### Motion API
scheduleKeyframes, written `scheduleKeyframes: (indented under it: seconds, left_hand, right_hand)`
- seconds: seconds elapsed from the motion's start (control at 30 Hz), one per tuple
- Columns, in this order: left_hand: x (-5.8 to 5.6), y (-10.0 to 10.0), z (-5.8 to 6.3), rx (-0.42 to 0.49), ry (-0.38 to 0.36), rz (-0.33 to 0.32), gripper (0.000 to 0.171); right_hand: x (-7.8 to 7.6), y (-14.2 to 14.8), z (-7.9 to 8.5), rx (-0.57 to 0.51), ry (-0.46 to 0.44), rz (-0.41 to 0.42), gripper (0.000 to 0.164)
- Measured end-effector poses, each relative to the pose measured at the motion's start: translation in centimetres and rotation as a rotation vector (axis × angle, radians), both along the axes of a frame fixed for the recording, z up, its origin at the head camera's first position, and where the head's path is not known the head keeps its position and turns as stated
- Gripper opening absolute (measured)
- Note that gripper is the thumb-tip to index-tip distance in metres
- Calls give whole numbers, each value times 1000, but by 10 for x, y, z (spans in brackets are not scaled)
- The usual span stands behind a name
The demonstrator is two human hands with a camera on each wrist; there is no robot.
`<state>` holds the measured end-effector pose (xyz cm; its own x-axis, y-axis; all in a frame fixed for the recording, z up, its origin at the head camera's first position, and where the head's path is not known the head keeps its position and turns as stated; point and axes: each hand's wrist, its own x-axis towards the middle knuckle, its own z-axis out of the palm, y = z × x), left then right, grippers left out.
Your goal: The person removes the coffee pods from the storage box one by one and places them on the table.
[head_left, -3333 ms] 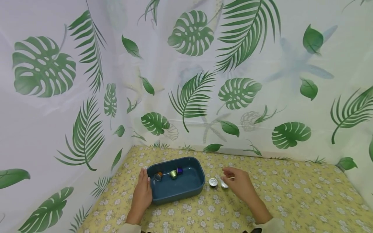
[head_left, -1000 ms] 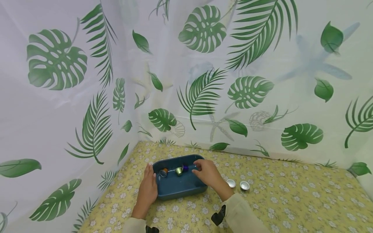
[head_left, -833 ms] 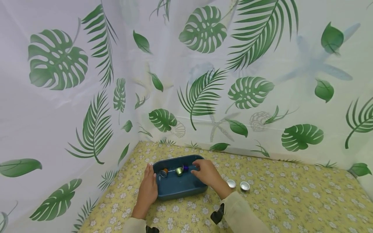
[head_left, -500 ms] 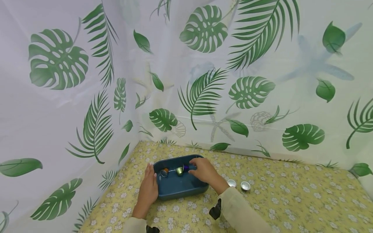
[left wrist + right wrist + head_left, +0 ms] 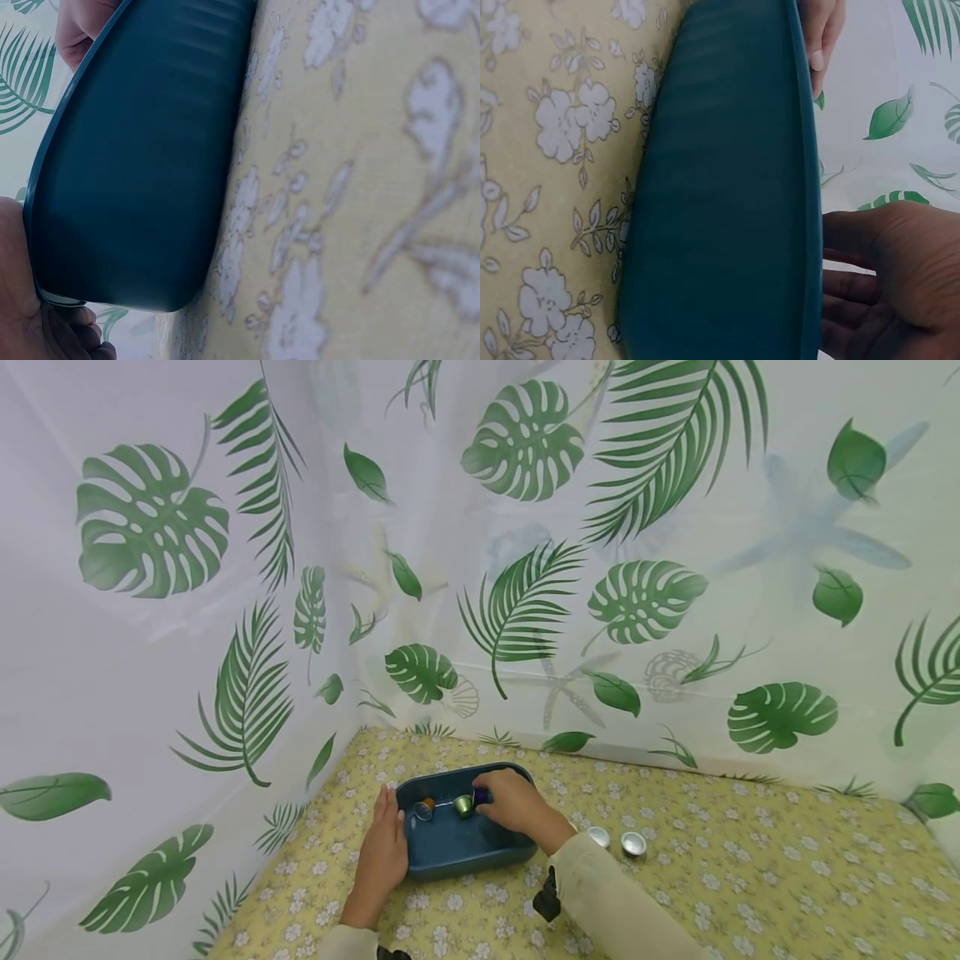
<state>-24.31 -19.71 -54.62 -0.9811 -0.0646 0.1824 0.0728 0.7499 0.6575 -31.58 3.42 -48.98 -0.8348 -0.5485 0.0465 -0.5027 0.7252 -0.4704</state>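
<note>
A dark blue rectangular dish (image 5: 457,863) rests on the cloth, its left end against my left hand (image 5: 382,843), whose fingers lie extended along the rim. Inside the dish, my right hand (image 5: 513,802) pinches a dark purple coffee capsule (image 5: 482,796) between thumb and fingers. Just left of it lies a green coffee capsule (image 5: 463,806), and farther left an orange coffee capsule (image 5: 425,810). In the right wrist view the dish wall (image 5: 727,180) hides my right fingertips (image 5: 847,289). The left wrist view shows the outer wall (image 5: 142,165) beside my left hand (image 5: 22,292).
Two coffee capsules with silver lids, one (image 5: 597,836) partly behind my right forearm and another (image 5: 633,843) farther right, sit on the yellow floral cloth (image 5: 750,860). Leaf-printed white curtains (image 5: 525,693) stand behind and to the left.
My right hand has moved from beside the loose capsules into the dish, then leftward, and now pinches the purple capsule. My left hand stays at the dish's left end.
</note>
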Motion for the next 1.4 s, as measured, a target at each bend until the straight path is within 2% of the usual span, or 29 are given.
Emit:
scheduleKeyframes:
  seconds: [0.43,0.67,1.0,1.1,1.27,1.4]
  left_hand:
    - [-1,-4,-1,0,8,-15,55]
    - [-2,-5,-1,2,13,-16,54]
    - [-2,-4,-3,8,16,-23,54]
    - [-2,-4,-3,10,14,-20,54]
    - [-2,-3,-3,5,13,-14,54]
    - [-1,-4,-2,3,16,-15,54]
  right_hand:
    - [-12,-15,1,174,30,-6,44]
    - [-14,-20,-2,243,8,5,47]
    - [-12,-23,-6,312,24,18,47]
    - [-12,-23,-9,333,56,27,39]
    - [-10,-22,-12,342,116,45,16]
    - [-8,-21,-12,320,149,67,8]
